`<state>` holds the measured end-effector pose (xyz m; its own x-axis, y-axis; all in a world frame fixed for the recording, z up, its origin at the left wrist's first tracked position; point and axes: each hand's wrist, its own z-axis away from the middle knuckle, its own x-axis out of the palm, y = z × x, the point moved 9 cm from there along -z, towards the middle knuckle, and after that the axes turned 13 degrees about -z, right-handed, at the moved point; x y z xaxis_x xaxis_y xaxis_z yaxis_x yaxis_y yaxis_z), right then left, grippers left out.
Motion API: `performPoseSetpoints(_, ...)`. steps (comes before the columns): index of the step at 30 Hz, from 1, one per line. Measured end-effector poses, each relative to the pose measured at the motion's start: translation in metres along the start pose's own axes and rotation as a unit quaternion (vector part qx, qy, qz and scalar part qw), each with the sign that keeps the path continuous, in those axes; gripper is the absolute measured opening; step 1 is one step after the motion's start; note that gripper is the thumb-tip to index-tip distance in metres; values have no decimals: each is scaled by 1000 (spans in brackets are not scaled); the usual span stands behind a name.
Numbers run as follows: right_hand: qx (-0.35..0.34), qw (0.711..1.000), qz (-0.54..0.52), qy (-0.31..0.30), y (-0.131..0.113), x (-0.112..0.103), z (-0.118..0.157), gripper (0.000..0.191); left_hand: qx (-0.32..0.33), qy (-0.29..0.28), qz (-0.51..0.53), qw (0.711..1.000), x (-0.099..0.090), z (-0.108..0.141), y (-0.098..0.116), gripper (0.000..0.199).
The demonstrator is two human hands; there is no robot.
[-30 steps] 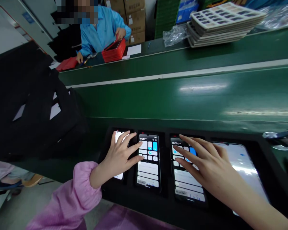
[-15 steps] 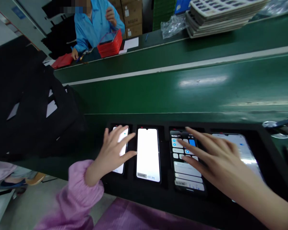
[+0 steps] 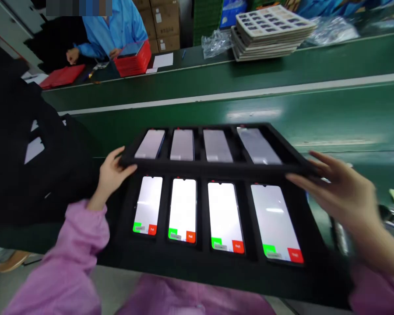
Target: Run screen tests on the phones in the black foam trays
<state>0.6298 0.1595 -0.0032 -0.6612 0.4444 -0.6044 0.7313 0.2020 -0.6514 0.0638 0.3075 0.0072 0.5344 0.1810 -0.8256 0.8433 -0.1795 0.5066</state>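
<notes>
Four phones (image 3: pixel 183 210) show green buttons (image 3: pixel 172 233) with blurred, unreadable labels (image 3: pixel 175 236).

- your sleeves (image 3: pixel 55 258): soft pink
- your black foam tray (image 3: pixel 216 168): plain black, eight slots in two rows
- front phone screens (image 3: pixel 182 210): glowing white, green patch (image 3: pixel 172 233) bottom left, red patch (image 3: pixel 191 236) bottom right
- conveyor belt (image 3: pixel 315 118): dark green, white stripe (image 3: pixel 216 98) along it
- your co-worker's jacket (image 3: pixel 111 30): bright blue
- phone case stack (image 3: pixel 133 61): red
</notes>
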Motion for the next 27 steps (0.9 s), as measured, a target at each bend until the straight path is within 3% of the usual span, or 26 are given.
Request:
performPoseSetpoints(2,-3,1000,-8,-17,5,10,-20,42,32,-23,-5,999,10,-41,28,68)
performPoseSetpoints(4,-31,997,3,-69,-2,26,-26,40,69,-31,-14,997,16,-45,62,59)
performPoseSetpoints(7,-74,985,43,-148,-24,44,-8,38,182,-95,-30,978,39,-4,131,31)
performPoseSetpoints(10,-77,977,95,-172,-42,50,13,41,336,-205,-92,915,87,54,202,31)
performPoseSetpoints(12,-72,974,119,-181,-49,51,19,39,353,-229,-136,897,116,68,224,33)
performPoseSetpoints(16,-72,971,125,-191,-50,55,17,39,328,-230,-160,902,150,63,228,35)
performPoseSetpoints(19,-69,978,106,-168,-43,57,15,34,332,-213,-170,903,148,58,228,31)
performPoseSetpoints(22,-88,983,78,-140,-52,43,30,29,364,-127,-191,903,123,68,252,26)
performPoseSetpoints(24,-118,982,46,-142,-75,23,54,26,420,-77,-161,890,108,97,284,23)
performPoseSetpoints(25,-135,979,25,-150,-91,11,69,22,458,-81,-122,877,105,118,301,25)
performPoseSetpoints(27,-118,971,-91,-186,-117,-12,102,13,533,-152,-11,833,109,170,332,25)
